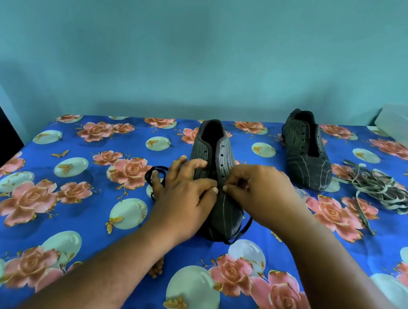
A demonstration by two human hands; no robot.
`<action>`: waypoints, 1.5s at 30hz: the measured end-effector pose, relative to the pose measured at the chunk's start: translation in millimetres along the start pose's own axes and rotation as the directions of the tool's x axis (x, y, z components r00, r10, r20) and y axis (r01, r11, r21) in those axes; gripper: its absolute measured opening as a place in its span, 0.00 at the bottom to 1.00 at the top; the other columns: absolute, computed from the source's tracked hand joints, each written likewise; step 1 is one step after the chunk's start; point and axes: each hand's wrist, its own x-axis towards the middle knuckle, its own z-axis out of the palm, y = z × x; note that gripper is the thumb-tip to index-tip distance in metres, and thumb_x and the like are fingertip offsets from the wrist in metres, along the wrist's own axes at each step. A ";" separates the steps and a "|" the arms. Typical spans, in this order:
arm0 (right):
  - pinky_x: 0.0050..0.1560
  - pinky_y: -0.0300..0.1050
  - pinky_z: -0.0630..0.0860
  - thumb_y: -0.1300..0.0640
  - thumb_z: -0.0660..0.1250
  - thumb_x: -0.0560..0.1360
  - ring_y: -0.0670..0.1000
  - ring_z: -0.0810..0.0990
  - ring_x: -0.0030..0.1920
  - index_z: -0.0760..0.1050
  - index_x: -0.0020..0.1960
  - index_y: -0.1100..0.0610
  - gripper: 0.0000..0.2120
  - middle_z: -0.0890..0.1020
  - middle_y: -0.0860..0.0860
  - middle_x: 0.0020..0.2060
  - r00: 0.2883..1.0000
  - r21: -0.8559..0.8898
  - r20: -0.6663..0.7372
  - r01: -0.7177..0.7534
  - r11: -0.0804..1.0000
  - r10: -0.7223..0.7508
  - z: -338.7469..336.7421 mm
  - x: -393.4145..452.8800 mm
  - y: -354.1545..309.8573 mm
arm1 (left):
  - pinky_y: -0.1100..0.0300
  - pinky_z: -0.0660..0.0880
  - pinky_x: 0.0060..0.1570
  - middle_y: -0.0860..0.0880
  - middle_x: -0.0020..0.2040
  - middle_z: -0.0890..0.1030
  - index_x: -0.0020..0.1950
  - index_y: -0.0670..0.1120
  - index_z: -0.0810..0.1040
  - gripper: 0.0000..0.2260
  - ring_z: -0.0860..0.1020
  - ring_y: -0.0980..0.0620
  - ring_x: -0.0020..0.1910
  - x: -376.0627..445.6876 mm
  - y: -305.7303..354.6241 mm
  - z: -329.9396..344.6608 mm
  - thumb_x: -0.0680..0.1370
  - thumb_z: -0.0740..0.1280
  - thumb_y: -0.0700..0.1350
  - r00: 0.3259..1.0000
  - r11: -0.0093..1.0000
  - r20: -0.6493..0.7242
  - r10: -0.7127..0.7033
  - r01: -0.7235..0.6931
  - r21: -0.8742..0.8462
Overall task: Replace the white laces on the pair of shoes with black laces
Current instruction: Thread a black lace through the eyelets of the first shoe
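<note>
At six o'clock of the near shoe (216, 182), left hand (184, 191) steadies; right hand (253, 190) pinches the black lace (242, 231). Better feed the tip straight, slack even.

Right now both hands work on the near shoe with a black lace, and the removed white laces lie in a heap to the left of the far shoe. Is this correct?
Not quite. In the head view the white laces lie to the right of the far shoe, not the left. The rest holds: the left hand and right hand work on the near shoe with the black lace.
</note>
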 end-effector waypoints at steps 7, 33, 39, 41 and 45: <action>0.39 0.41 0.75 0.50 0.77 0.73 0.39 0.78 0.34 0.84 0.40 0.46 0.04 0.80 0.34 0.31 0.998 0.287 0.061 -0.050 0.957 0.034 0.2 6.1 15.0 | 0.35 0.43 0.75 0.59 0.73 0.65 0.51 0.56 0.80 0.13 0.55 0.53 0.78 5.9 0.0 0.6 0.79 0.59 0.59 0.997 0.994 0.074 -0.030 0.037 -0.105; 0.36 0.35 0.68 0.53 0.75 0.76 0.43 0.72 0.34 0.84 0.48 0.46 0.03 0.75 0.48 0.34 0.985 0.453 -0.086 0.172 0.875 -0.149 20.0 7.6 8.2 | 0.35 0.73 0.58 0.56 0.44 0.82 0.53 0.54 0.75 0.14 0.80 0.53 0.46 13.3 -19.1 -4.9 0.79 0.57 0.61 0.977 0.891 -0.212 -0.015 -0.083 -0.447; 0.39 0.32 0.67 0.52 0.76 0.75 0.42 0.74 0.39 0.84 0.51 0.47 0.06 0.76 0.44 0.37 0.981 0.439 -0.099 0.196 0.877 -0.169 22.1 5.9 5.4 | 0.32 0.59 0.69 0.61 0.56 0.80 0.56 0.59 0.72 0.12 0.77 0.61 0.57 8.0 -19.1 -6.2 0.80 0.54 0.61 0.985 0.953 -0.138 0.099 -0.134 -0.271; 0.39 0.32 0.67 0.52 0.77 0.74 0.43 0.74 0.40 0.84 0.52 0.46 0.08 0.76 0.44 0.38 0.978 0.421 -0.109 0.210 0.883 -0.180 22.7 5.2 5.2 | 0.32 0.59 0.70 0.61 0.56 0.80 0.55 0.59 0.72 0.12 0.77 0.61 0.58 7.9 -19.5 -5.9 0.79 0.55 0.62 0.986 0.951 -0.138 0.096 -0.132 -0.278; 0.37 0.36 0.67 0.52 0.77 0.74 0.46 0.74 0.38 0.85 0.46 0.48 0.03 0.76 0.46 0.36 0.974 0.418 -0.146 0.222 0.881 -0.176 26.0 6.3 4.4 | 0.32 0.58 0.70 0.65 0.58 0.77 0.53 0.59 0.72 0.13 0.75 0.64 0.61 6.9 -18.2 -4.7 0.78 0.56 0.65 0.984 0.952 -0.135 0.115 -0.148 -0.268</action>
